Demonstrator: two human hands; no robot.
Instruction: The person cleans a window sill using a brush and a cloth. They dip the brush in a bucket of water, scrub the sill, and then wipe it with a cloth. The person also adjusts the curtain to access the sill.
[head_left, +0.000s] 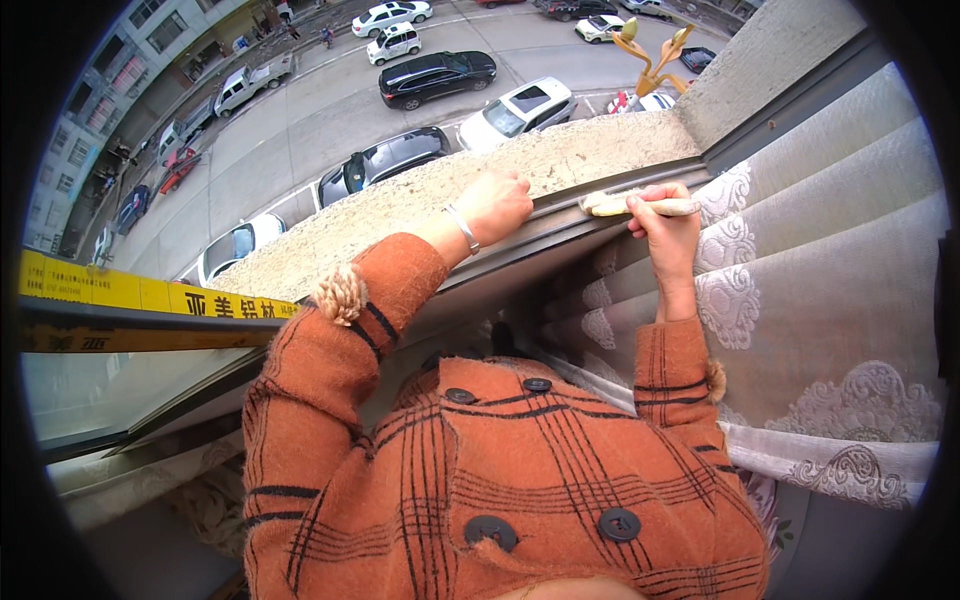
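My right hand (671, 232) grips a flat paintbrush (679, 208) by its pale handle. Its light bristles point left and lie over the dark metal window track (559, 219), apparently touching it. To the left, my left hand (495, 206), with a silvery bangle at the wrist, is curled into a loose fist at the track's outer edge. Its fingertips are hidden, so whether it grips anything does not show. Just beyond both hands runs the rough concrete outer sill (420, 191).
A sheer lace curtain (817, 277) hangs close by my right arm. On the left is a window sash (150, 322) with a yellow printed strip. A gold metal ornament (652, 64) rises outside the sill. Far below, parked cars (517, 112) line a street.
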